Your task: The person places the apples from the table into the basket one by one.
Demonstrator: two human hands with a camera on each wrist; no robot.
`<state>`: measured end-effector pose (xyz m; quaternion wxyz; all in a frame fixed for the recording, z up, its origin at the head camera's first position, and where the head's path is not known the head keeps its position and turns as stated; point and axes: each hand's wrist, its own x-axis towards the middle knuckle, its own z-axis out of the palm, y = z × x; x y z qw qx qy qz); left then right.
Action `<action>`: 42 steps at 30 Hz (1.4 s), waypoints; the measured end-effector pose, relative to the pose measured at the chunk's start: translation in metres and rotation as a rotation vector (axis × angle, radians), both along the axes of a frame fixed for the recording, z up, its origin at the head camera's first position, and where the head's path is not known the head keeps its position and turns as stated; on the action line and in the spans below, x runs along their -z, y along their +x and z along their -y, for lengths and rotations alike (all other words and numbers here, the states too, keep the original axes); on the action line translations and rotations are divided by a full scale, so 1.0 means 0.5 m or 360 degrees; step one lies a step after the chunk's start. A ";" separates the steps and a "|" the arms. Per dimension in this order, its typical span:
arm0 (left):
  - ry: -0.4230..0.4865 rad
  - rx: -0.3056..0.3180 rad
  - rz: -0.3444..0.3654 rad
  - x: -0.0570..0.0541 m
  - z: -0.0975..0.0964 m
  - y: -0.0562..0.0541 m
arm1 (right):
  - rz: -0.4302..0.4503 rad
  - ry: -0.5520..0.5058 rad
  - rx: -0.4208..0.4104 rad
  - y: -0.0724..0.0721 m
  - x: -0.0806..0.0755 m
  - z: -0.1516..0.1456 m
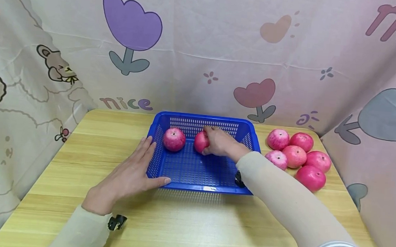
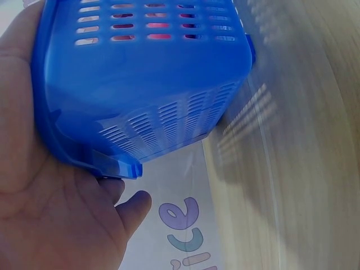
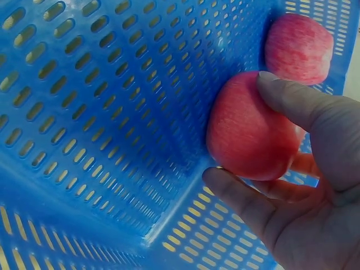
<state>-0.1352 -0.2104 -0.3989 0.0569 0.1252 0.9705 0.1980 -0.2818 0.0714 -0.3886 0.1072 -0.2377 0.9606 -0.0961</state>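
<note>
So, two apples (image 1: 174, 139) inside the blue basket (image 1: 187, 169).

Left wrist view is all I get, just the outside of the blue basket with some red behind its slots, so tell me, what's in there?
Observer: Two apples, sitting side by side with a gap between them in the basket.
Operator: OK, and is the right hand on either one?
Observer: Yes, it grips the apple on the right.
Operator: Got it, any outside the basket?
Observer: Six more apples show in a cluster on the table, on the person's right of the basket.
</note>
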 end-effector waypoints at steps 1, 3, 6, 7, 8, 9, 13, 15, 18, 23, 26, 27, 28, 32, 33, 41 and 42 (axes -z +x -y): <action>-0.0002 -0.0002 0.0002 0.000 0.000 0.000 | -0.0006 -0.0007 -0.0002 0.000 0.000 0.000; -0.0003 -0.0007 0.0007 0.000 -0.001 0.000 | -0.0020 -0.0019 -0.0004 0.001 0.001 -0.001; -0.0004 -0.0012 0.0012 -0.001 -0.001 -0.001 | -0.0041 -0.0033 0.0003 0.001 0.003 -0.003; -0.0004 -0.0013 0.0013 -0.001 -0.001 -0.001 | -0.0042 -0.0036 0.0009 0.001 0.004 -0.003; -0.0006 -0.0013 0.0015 -0.001 -0.001 -0.001 | -0.0047 -0.0038 0.0011 0.001 0.005 -0.004; -0.0008 -0.0012 0.0014 -0.001 -0.001 -0.001 | -0.0047 -0.0040 0.0017 0.000 0.005 -0.004; -0.0014 -0.0005 0.0010 -0.001 0.000 -0.001 | -0.0036 -0.0047 0.0021 -0.001 0.008 -0.004; -0.0014 -0.0002 0.0005 0.000 0.001 -0.001 | -0.0033 -0.0046 0.0010 -0.001 0.009 -0.003; -0.0012 0.0000 0.0000 0.000 0.001 -0.001 | -0.0038 -0.0042 -0.0008 -0.002 0.010 -0.003; -0.0007 -0.0004 0.0005 -0.002 0.002 0.000 | -0.0035 -0.0064 -0.0006 -0.004 0.011 -0.003; -0.0007 -0.0007 0.0009 -0.002 0.001 0.000 | -0.0027 -0.0080 0.0000 -0.004 0.010 -0.003; -0.0005 -0.0009 0.0011 -0.002 0.001 0.000 | -0.0024 -0.0082 0.0000 -0.004 0.010 -0.003; -0.0005 -0.0010 0.0011 -0.002 0.001 0.000 | -0.0020 -0.0082 0.0000 -0.004 0.010 -0.003; 0.0002 -0.0014 0.0013 -0.003 0.000 0.002 | -0.0008 -0.0063 0.0004 -0.003 0.006 -0.004; 0.0005 -0.0015 0.0013 -0.003 0.000 0.002 | -0.0004 -0.0058 0.0005 -0.002 0.005 -0.005; 0.0003 -0.0011 0.0017 -0.004 0.000 0.004 | -0.0027 -0.0060 0.0013 -0.006 0.012 -0.010; 0.0004 -0.0011 0.0018 -0.004 0.000 0.004 | -0.0030 -0.0059 0.0014 -0.006 0.013 -0.010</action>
